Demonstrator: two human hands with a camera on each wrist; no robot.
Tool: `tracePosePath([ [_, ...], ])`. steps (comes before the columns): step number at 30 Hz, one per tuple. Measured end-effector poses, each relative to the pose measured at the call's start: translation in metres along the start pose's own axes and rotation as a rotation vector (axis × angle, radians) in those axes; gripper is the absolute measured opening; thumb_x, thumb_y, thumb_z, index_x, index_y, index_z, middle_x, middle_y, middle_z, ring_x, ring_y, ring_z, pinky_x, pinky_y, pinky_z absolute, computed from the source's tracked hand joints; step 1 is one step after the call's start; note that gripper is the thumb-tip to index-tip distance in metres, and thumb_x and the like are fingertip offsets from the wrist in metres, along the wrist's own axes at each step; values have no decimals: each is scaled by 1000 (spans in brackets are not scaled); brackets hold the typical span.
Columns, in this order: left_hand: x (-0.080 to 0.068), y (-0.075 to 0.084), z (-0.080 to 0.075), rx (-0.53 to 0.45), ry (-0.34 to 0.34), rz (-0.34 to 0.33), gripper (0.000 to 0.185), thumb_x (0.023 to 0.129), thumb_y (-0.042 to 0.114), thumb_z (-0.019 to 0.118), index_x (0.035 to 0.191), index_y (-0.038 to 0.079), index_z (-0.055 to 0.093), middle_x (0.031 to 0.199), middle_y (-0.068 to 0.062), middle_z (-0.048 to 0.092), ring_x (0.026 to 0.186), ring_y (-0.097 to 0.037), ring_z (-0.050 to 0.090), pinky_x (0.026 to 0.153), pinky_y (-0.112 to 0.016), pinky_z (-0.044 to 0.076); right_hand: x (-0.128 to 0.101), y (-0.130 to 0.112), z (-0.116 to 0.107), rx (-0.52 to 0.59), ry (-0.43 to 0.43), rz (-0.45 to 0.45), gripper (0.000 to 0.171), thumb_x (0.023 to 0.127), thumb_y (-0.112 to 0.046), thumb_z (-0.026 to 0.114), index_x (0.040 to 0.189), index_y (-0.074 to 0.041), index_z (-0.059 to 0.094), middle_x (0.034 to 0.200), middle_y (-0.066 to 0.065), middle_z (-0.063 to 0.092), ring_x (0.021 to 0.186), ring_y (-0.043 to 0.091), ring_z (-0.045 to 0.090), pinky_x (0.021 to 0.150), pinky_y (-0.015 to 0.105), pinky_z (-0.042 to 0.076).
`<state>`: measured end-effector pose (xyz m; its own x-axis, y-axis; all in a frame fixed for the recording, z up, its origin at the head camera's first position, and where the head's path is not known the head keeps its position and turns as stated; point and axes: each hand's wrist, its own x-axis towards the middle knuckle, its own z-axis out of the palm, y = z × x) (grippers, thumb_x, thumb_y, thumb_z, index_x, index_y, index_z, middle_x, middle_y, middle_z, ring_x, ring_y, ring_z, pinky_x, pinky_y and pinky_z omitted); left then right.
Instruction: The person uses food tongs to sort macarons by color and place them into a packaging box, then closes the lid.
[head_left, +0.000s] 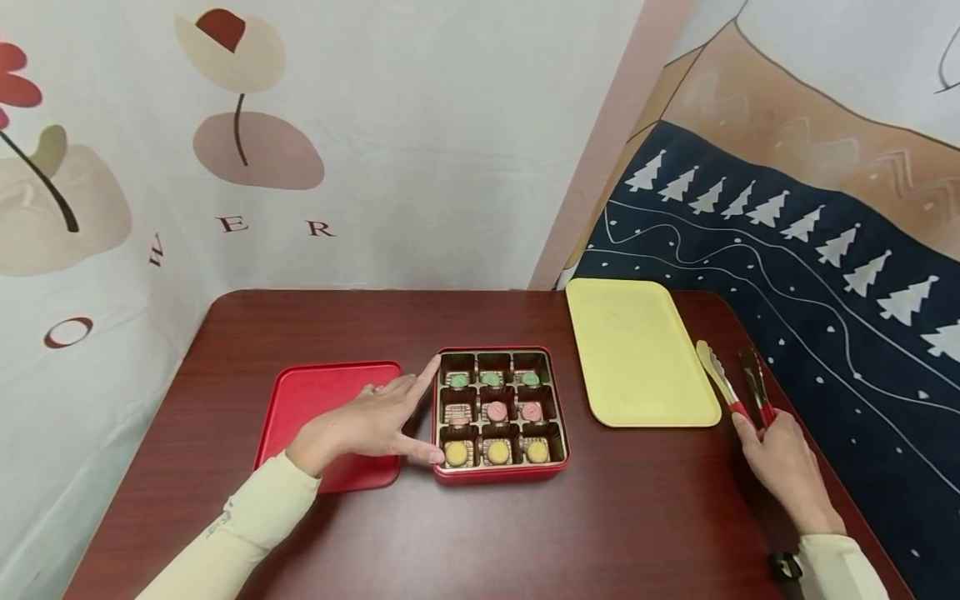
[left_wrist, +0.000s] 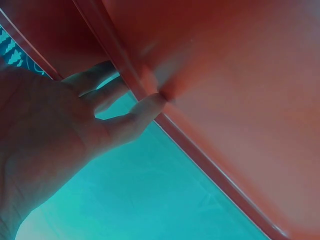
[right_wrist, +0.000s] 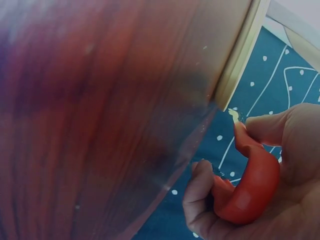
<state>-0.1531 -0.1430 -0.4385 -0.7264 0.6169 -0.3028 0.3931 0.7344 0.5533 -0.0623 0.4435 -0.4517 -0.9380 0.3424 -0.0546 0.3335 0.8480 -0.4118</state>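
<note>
A red box [head_left: 501, 476] holds a dark divided insert with small round sweets in rows. Green sweets [head_left: 491, 379] lie at the back, pink sweets [head_left: 497, 411] in the middle and yellow sweets [head_left: 498, 452] in front. Along the box's left side my left hand [head_left: 363, 425] is spread, index finger at the far corner, thumb at the near one. My right hand [head_left: 787, 465] grips red-handled tongs [head_left: 720, 379], their two arms apart, beside the yellow tray. In the right wrist view, thumb and fingers wrap the red handle [right_wrist: 255, 185].
A red lid-like tray [head_left: 318, 408] lies left of the box, partly under my left forearm. The yellow tray [head_left: 633, 358] sits at the back right of the brown table [head_left: 600, 533]. Patterned cloths hang behind the table and on its right side.
</note>
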Motion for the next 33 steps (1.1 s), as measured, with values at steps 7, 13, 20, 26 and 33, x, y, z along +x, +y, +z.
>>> tracePosePath([
  [7, -2, 1, -1, 3, -3, -6, 141, 84, 78, 79, 176, 23, -12, 175, -26, 25, 162, -49, 18, 123, -78, 11, 10, 8, -1, -19, -55, 4, 60, 113, -35, 55, 115, 24, 46, 92, 31, 53, 74, 41, 58, 64, 53, 51],
  [13, -2, 0, 1, 0, -2, -5, 139, 86, 74, 81, 176, 23, -12, 176, -25, 24, 163, -48, 17, 123, -78, 11, 15, 11, -5, -66, -76, -24, 65, 112, -36, 56, 113, 28, 45, 89, 34, 53, 75, 43, 60, 67, 60, 53],
  [20, -1, 0, 0, 4, -2, -10, 140, 85, 77, 80, 175, 25, -13, 176, -25, 24, 163, -48, 17, 123, -78, 10, 17, 9, -8, -99, -136, 5, 63, 112, -41, 56, 100, 20, 45, 84, 31, 51, 73, 43, 58, 66, 58, 51],
  [26, -1, 1, 0, 6, -5, -17, 141, 83, 79, 79, 175, 26, -14, 175, -26, 26, 163, -48, 17, 123, -79, 10, 16, 7, -7, -148, -149, 3, 62, 111, -38, 58, 99, 22, 44, 92, 40, 48, 79, 51, 57, 70, 61, 51],
  [33, -2, 1, 0, 2, 6, -9, 140, 84, 78, 79, 176, 23, -12, 174, -28, 27, 162, -50, 19, 123, -79, 12, 16, 7, -4, -170, -158, -5, 66, 111, -39, 56, 102, 24, 40, 95, 44, 43, 84, 56, 55, 74, 66, 50],
])
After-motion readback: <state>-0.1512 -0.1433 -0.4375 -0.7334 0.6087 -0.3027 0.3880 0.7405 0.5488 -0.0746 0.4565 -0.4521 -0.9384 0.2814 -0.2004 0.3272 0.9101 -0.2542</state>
